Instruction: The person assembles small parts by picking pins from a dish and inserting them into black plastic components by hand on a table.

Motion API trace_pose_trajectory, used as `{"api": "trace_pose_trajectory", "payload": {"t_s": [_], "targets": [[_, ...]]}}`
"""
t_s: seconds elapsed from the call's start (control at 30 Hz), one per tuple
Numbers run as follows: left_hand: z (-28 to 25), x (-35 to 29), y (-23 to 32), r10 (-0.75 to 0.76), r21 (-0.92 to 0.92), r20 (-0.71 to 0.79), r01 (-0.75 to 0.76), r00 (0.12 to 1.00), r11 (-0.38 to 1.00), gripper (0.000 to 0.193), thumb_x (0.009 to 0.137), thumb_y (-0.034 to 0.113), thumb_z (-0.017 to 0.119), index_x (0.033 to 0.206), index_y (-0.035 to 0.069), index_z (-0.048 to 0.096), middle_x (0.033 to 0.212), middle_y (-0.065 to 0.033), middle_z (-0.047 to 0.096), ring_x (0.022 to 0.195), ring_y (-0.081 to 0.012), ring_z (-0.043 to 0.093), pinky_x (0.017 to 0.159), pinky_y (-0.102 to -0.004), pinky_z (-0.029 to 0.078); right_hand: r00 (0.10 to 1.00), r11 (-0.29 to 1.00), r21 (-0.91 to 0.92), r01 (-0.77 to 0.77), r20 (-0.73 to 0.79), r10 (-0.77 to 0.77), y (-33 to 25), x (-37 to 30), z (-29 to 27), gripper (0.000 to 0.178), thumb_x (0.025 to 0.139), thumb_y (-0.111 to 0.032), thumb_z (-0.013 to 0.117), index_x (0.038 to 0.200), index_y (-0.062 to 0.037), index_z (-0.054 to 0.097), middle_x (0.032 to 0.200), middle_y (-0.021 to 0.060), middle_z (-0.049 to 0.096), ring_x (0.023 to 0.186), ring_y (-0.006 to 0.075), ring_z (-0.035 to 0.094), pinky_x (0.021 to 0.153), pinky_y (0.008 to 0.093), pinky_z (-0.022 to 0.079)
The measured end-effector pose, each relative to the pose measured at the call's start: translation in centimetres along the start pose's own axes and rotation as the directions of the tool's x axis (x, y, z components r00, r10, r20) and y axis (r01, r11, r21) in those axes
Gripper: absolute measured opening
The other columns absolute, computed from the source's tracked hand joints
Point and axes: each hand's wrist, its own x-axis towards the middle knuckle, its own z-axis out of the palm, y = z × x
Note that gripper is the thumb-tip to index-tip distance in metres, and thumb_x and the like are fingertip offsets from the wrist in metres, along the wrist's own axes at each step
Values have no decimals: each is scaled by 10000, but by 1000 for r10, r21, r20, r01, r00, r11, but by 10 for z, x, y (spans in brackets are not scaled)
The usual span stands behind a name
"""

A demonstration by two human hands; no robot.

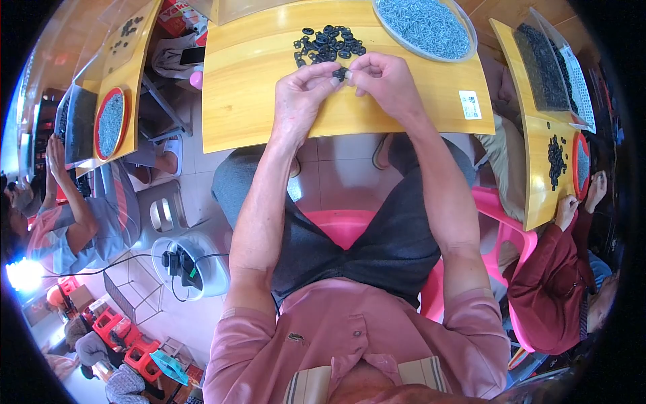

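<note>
My left hand (301, 94) and my right hand (385, 82) meet over the near part of the yellow wooden table (249, 101). Between their fingertips is a small black ring-like part (340, 74), pinched from both sides and partly covered by the fingers. Just beyond my hands lies a loose pile of small black oval parts (328, 44) with holes in them. At the far right of the tabletop, a clear round tray (473, 42) holds a heap of small blue-grey metal pieces (424, 28), thin and screw-like.
A white printed label (470, 105) sticks to the table's right side. Co-workers sit at yellow tables on both sides, with red-rimmed trays (123, 138) and black parts (556, 161). A white bucket (214, 266) with black plugs and cables stands on the floor at left.
</note>
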Motion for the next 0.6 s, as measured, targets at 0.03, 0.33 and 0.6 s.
{"api": "trace_pose_trajectory", "payload": {"t_s": [0.03, 0.33, 0.6], "targets": [[0, 0, 0, 4, 4, 5, -4, 1000, 1000, 275, 865, -57, 671, 1139, -38, 662, 987, -126, 711, 891, -154, 686, 827, -259, 563, 1000, 1000, 5, -18, 4, 17, 1, 0, 1, 128, 844, -72, 650, 927, 25, 661, 798, 48, 666, 664, 88, 610, 619, 226, 489], [1, 0, 1, -2, -37, -8, 2, 1000, 999, 246, 868, -60, 665, 1113, -42, 666, 978, -128, 704, 876, -166, 688, 808, -263, 564, 999, 998, 55, -43, 30, 41, -5, -4, -3, 163, 870, -123, 635, 961, 4, 683, 816, 47, 689, 657, 86, 612, 611, 215, 463], [-1, -1, 2, -42, -118, 13, 43, 999, 992, 256, 862, -20, 690, 1109, -73, 653, 989, -158, 714, 889, -185, 694, 833, -274, 555, 1000, 999, 50, -20, 23, 19, -2, -2, -3, 173, 847, -149, 652, 933, -3, 689, 774, 39, 695, 632, 72, 613, 547, 216, 459]]}}
